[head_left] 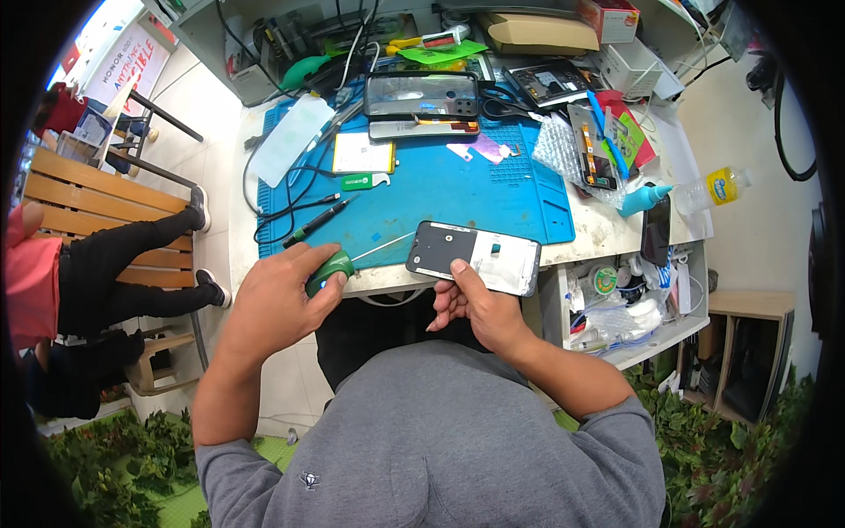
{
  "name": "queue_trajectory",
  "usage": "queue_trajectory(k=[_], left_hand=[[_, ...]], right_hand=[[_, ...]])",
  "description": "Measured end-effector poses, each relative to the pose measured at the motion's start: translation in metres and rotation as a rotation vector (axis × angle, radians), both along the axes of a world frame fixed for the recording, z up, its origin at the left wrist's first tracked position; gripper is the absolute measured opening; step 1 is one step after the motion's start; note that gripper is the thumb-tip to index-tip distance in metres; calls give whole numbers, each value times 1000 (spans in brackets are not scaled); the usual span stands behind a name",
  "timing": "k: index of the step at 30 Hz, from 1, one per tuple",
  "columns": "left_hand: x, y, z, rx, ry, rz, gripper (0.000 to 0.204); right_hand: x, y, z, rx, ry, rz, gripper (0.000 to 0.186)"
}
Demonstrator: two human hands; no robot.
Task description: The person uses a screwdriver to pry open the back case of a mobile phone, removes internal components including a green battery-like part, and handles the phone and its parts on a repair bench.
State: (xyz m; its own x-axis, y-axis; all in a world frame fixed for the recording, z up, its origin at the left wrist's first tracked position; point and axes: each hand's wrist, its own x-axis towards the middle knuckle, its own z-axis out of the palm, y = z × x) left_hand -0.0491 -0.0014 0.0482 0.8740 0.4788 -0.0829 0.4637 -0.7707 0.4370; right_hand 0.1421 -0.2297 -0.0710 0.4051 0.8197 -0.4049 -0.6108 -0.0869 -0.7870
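Note:
My left hand [283, 295] is closed round the green handle of a screwdriver [329, 271]. Its thin metal shaft points up and right, and the tip ends close to the left end of an opened phone [444, 251]. That phone shows a black section on the left and a pale section on the right. With the thumb on top and fingers beneath, my right hand [484, 308] grips its lower edge over the front of the bench. Beyond my left hand, a black pen-like tool [319, 220] lies on the blue work mat [387, 211].
On the mat are a white battery [363, 154], a green pry tool [365, 181] and a phone back cover [421, 95]. Phone parts, bubble wrap [559, 145] and a blue bottle [645, 200] crowd the right side. Below, a drawer [634, 348] stands open. A person sits on a bench at left.

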Motion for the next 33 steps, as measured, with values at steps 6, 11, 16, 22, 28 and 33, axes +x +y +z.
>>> queue_trajectory(k=[6, 11, 16, 22, 28, 33], left_hand=[[-4, -3, -14, -38, -32, 21, 39], [-7, -9, -23, -88, -58, 65, 38], [-10, -20, -31, -101, -105, 99, 37], [-12, -29, -33, -130, -115, 181, 34], [-15, -45, -45, -280, -233, 239, 34], [-11, -59, -53, -764, -219, 391, 29]], right_hand=[[-18, 1, -4, -11, 20, -39, 50], [-24, 2, -11, 17, 34, -40, 53], [-34, 5, -14, 2, 86, -37, 60], [-39, 8, -20, 45, 58, -61, 63], [-44, 11, -21, 64, 38, -87, 63], [-47, 12, -27, 52, -74, -92, 61]])
